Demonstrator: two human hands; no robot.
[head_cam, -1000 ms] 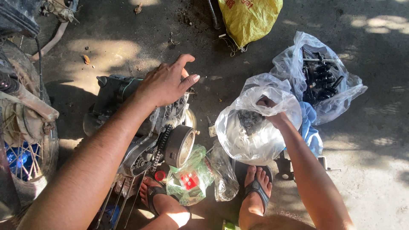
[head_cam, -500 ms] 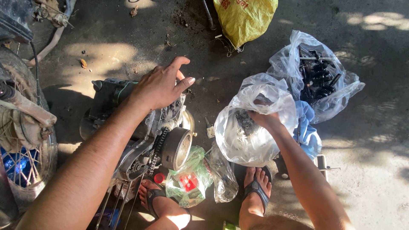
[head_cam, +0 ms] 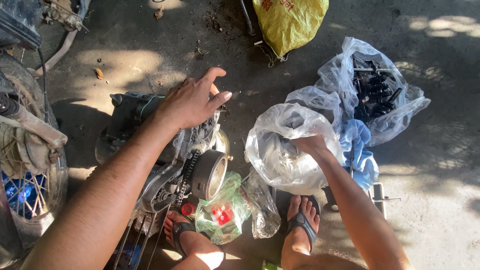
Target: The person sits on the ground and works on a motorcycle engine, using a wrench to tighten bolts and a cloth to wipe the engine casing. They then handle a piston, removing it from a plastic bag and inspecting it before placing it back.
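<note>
Little has moved: left hand [head_cam: 192, 102] still rests, fingers spread, on the engine [head_cam: 165, 150] mid-left; right hand [head_cam: 311, 145] stays inside the bag [head_cam: 285, 150], fingers hidden.

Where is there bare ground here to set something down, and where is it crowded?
Bare concrete lies between the engine and the yellow sack, and right of the bag of dark parts. It is crowded near the feet: the left hand rests on the engine, the right hand reaches into the clear bag, small packets between.

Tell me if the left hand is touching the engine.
Touching. The head view shows the left hand resting palm-down on top of the engine.
</note>
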